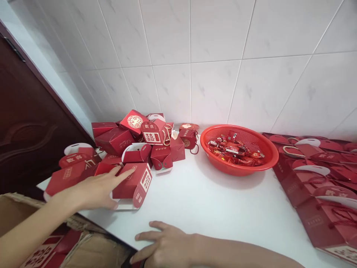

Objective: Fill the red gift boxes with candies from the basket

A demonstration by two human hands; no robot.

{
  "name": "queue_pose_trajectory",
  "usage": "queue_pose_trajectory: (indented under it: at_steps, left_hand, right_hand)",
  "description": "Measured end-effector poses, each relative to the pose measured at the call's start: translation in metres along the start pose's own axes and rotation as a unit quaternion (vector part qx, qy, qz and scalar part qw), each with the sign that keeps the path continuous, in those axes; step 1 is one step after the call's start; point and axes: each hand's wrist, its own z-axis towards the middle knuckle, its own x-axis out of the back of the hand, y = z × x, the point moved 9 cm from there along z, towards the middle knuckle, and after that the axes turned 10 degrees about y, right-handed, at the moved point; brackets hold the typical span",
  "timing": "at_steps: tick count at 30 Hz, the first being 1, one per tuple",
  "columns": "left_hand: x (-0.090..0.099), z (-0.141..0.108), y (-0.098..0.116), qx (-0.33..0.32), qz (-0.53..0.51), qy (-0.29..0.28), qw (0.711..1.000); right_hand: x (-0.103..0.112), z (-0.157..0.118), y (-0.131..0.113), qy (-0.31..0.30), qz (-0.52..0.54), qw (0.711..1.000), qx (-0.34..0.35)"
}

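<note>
Basket [237, 171] between boxes [115, 141] on table [195, 201]

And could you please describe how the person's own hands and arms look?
The left hand and right hand are ungloved, with slim fingers. Both forearms are bare where visible: no sleeve, watch, bracelet or clear marking shows. The lower edge cuts off part of the right hand.

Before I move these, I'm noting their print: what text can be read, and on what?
"歡喜": rope-handled gift box in the pile
"囍": same box, below that
"囍": red box under the left hand
"歡喜": that box's flap
"囍", partial: box in the carton
Too small or blurred: other boxes' lettering, round gold emblem, wrappers in the red colander
</note>
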Motion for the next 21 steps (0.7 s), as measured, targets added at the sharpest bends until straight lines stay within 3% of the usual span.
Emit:
queue_pose_trajectory:
  at_steps: [2,6,9,12,15,17,21]
  left_hand:
    - [-0.018,-0.012,-0.001,0.018,0.104,-0.019,0.994]
    - [-0.029,-0.023,0.017,-0.008,0.196,0.068,0.978]
    - [-0.034,-0.027,0.027,-0.018,0.208,0.100,0.973]
    - [-0.030,-0.027,0.030,-0.010,0.165,0.099,0.981]
    - [-0.019,-0.025,0.039,-0.013,0.082,0.088,0.993]
    - [-0.009,-0.022,0.056,-0.040,0.004,0.080,0.996]
    - [0.005,-0.011,0.116,-0.140,-0.125,0.027,0.982]
  right_hand:
    - [0.004,0.002,-0.001,-0.022,0.025,0.999,-0.011]
    - [0.012,0.006,-0.003,-0.056,0.029,0.998,-0.022]
    - [0.013,0.009,-0.004,-0.070,0.007,0.997,-0.026]
    - [0.011,0.010,-0.007,-0.063,-0.036,0.997,-0.012]
    - [0.020,0.014,-0.016,-0.004,-0.104,0.994,0.015]
    - [0.036,0.020,-0.026,0.050,-0.139,0.989,0.028]
    - [0.081,0.032,-0.048,0.130,-0.161,0.976,0.064]
